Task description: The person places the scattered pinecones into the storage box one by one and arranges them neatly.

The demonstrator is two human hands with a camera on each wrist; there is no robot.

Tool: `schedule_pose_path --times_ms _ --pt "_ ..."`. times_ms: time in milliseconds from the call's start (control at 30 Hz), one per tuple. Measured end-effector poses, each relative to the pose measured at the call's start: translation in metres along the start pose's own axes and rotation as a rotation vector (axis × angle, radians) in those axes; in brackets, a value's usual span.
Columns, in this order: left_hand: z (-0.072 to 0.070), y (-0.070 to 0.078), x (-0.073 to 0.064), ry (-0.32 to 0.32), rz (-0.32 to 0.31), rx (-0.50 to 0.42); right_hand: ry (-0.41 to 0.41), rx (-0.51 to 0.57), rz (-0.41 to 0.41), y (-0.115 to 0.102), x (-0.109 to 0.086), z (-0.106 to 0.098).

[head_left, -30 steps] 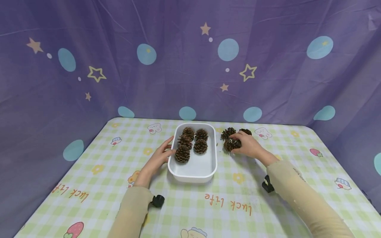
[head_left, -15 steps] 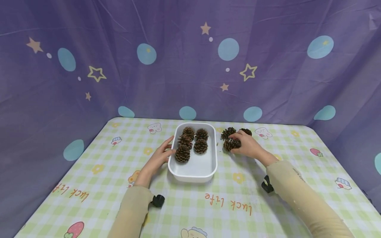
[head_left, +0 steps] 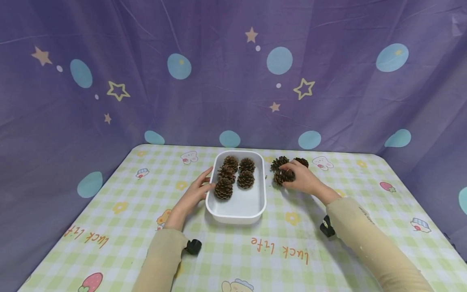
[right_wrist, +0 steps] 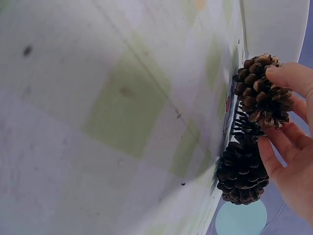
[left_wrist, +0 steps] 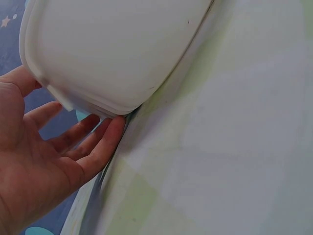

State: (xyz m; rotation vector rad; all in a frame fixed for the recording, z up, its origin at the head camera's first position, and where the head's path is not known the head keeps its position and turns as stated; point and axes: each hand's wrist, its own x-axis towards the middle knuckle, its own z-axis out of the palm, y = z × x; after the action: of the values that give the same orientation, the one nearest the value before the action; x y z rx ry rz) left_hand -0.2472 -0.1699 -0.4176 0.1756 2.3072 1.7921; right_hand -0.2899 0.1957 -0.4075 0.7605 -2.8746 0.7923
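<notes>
My left hand point(head_left: 195, 192) rests against the left side of a white rectangular tub point(head_left: 238, 220), its fingers slightly bent along the wall. In the left wrist view, fingertips point(left_wrist: 116, 126) touch the tub's lower edge. Inside the tub lie several brown pine cones point(head_left: 223, 189), mostly along its left and far parts. To the right of the tub, my right hand point(head_left: 305, 178) holds a pine cone point(right_wrist: 260, 93) between thumb and fingers, low over the table. Two more pine cones sit right behind it, one at the left point(head_left: 279, 163) and a partly hidden one at the right point(head_left: 301, 161).
A green-and-white checked cloth point(head_left: 292, 271) with printed figures covers the table. Small crumbs lie between the tub and the loose cones. A purple curtain point(head_left: 219, 109) hangs behind the far edge. Each wrist carries a small black camera point(head_left: 193, 246).
Almost nothing differs. The pine cone at my right hand has shifted very slightly to the left; the left hand and tub keep their places.
</notes>
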Motion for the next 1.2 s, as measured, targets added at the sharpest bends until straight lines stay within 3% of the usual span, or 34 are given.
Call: schedule_pose_path --times_ms 800,1200 --pt "0.0005 0.0008 -0.0007 0.001 -0.004 0.003 0.032 0.031 -0.018 -0.0027 0.0003 0.0019" --pt "0.0003 0.0010 0.0005 -0.004 -0.006 -0.001 0.018 0.039 0.017 -0.0010 0.0015 0.0034"
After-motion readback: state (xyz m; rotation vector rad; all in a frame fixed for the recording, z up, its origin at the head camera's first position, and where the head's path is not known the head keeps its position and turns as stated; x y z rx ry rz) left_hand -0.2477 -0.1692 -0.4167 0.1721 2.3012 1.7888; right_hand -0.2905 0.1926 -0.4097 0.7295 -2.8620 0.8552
